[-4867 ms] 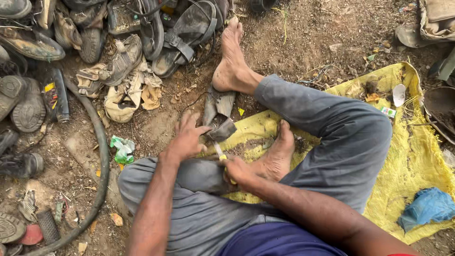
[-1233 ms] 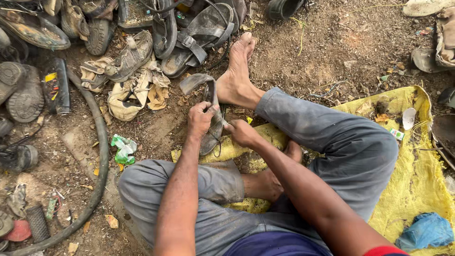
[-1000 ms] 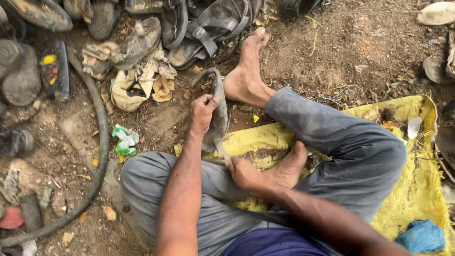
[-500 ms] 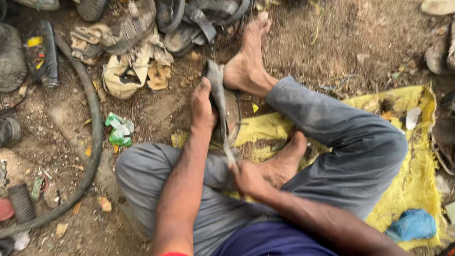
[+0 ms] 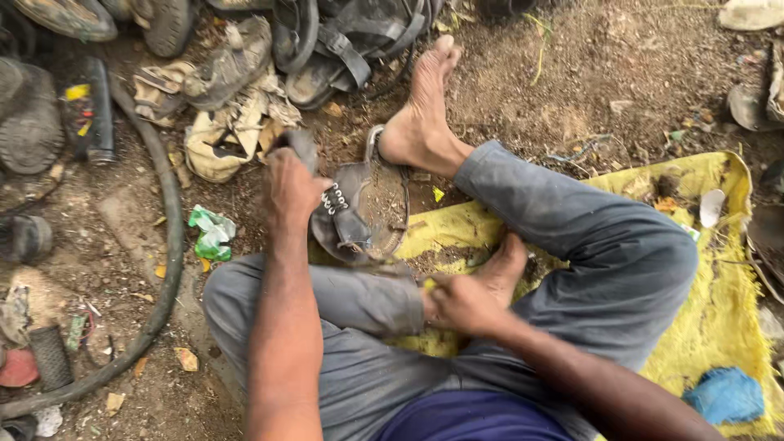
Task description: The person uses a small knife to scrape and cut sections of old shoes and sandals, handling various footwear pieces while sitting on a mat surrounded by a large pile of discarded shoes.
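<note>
Where half a second ago your left hand (image 5: 294, 186) held the worn dark rubber sandal (image 5: 359, 214) edge-up, it now grips the sandal's rim with the muddy sole facing up, tilted over your left knee. Your right hand (image 5: 464, 300) has stayed clenched by your tucked foot, around something too hidden to tell. Left of the sandal lie a crumpled green wrapper (image 5: 211, 233) and a curved black hose (image 5: 167, 245); the yellow cloth (image 5: 719, 286) leaves open room on your right.
</note>
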